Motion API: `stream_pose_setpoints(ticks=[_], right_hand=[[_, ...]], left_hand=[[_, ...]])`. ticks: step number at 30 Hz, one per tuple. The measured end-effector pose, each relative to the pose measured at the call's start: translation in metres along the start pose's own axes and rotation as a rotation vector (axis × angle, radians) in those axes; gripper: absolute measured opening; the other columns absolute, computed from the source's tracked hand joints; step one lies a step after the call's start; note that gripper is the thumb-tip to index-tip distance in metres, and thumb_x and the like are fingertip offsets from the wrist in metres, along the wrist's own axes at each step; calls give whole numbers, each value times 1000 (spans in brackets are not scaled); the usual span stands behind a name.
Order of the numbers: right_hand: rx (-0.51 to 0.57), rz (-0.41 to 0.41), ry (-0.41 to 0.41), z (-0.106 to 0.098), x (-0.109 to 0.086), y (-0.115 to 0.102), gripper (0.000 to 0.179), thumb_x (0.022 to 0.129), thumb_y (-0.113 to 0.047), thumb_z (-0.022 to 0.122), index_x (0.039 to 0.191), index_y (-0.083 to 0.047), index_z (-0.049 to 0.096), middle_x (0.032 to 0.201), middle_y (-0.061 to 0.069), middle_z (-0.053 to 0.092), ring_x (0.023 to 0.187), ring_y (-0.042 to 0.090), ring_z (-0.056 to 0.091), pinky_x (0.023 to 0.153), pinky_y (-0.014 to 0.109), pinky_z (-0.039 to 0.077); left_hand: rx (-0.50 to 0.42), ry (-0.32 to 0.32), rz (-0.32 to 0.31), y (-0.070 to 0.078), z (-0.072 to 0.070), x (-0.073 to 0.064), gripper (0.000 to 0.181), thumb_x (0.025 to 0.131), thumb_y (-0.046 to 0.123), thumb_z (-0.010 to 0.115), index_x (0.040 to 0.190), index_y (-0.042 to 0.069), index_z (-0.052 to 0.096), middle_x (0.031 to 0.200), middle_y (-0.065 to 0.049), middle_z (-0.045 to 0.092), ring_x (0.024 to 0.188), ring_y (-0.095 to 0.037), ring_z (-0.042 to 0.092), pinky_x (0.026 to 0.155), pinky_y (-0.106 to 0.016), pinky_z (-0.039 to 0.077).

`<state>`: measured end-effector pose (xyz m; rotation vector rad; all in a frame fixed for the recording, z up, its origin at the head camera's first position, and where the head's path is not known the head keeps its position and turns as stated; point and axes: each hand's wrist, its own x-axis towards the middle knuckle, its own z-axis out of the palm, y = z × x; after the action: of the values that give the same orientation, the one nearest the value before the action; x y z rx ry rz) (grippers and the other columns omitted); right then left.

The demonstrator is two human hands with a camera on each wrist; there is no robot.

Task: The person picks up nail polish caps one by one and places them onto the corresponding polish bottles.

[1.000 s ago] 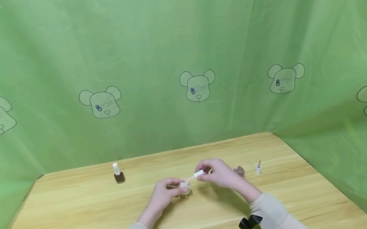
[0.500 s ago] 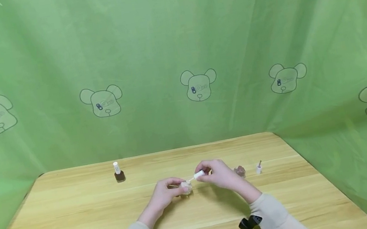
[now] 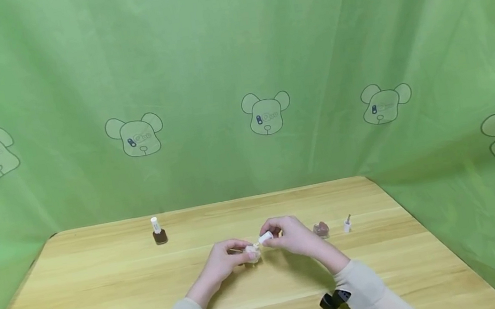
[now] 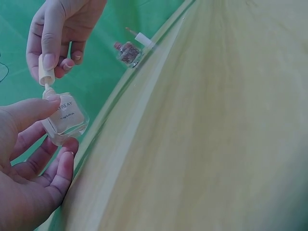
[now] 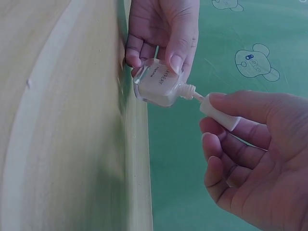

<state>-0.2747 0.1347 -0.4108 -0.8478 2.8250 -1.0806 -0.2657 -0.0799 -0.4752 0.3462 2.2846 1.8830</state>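
My left hand (image 3: 223,262) holds a clear glass nail polish bottle (image 4: 67,118) of pale polish, thumb on its labelled face. The bottle tilts, its threaded neck (image 5: 186,91) toward the right hand. Between thumb and fingers my right hand (image 3: 291,234) pinches the white brush cap (image 5: 219,113). The cap's thin stem (image 5: 198,96) runs into the bottle's mouth, with a short length showing between cap and neck. The brush end is hidden inside the bottle.
A dark nail polish bottle (image 3: 160,237) with a white cap stands at the back left. Right of my right hand sit an uncapped bottle of pinkish-brown polish (image 3: 321,229) and its white cap (image 3: 347,226), brush upward. A green curtain (image 3: 196,76) hangs behind the wooden table (image 3: 106,306).
My right hand has moved slightly left and toward the bottle; the cap is now nearer its neck, with less stem showing. The left hand keeps its hold on the bottle.
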Motion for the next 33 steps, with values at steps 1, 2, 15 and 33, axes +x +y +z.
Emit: stream_pose_setpoints(ticks=[1, 2, 15, 33], right_hand=[[-1, -2, -3, 0, 0, 0, 14, 84, -15, 73, 96, -9, 70, 83, -1, 67, 76, 8, 54, 67, 19, 46], [1, -3, -6, 1, 1, 0, 13, 84, -15, 73, 96, -9, 70, 83, -1, 67, 76, 8, 54, 67, 19, 46], [6, -33, -38, 6, 0, 1, 11, 84, -14, 73, 94, -11, 70, 84, -4, 65, 77, 6, 53, 68, 19, 46], [-24, -77, -65, 10, 0, -1, 10, 84, -15, 73, 93, -11, 71, 85, -4, 68, 76, 4, 53, 69, 19, 46]], left_hand=[[2, 1, 4, 0, 0, 0, 35, 78, 21, 81, 108, 5, 72, 98, -9, 72, 82, -13, 63, 74, -30, 53], [4, 2, 7, 1, 0, 0, 35, 78, 20, 81, 108, 4, 72, 99, -10, 72, 81, -13, 63, 73, -30, 53], [9, -7, 30, 2, 3, -1, 33, 79, 17, 80, 107, 2, 71, 100, -12, 72, 80, -12, 63, 73, -29, 51], [34, -42, 50, 0, 2, -1, 31, 79, 17, 80, 104, 2, 72, 95, -11, 73, 80, -11, 63, 77, -28, 50]])
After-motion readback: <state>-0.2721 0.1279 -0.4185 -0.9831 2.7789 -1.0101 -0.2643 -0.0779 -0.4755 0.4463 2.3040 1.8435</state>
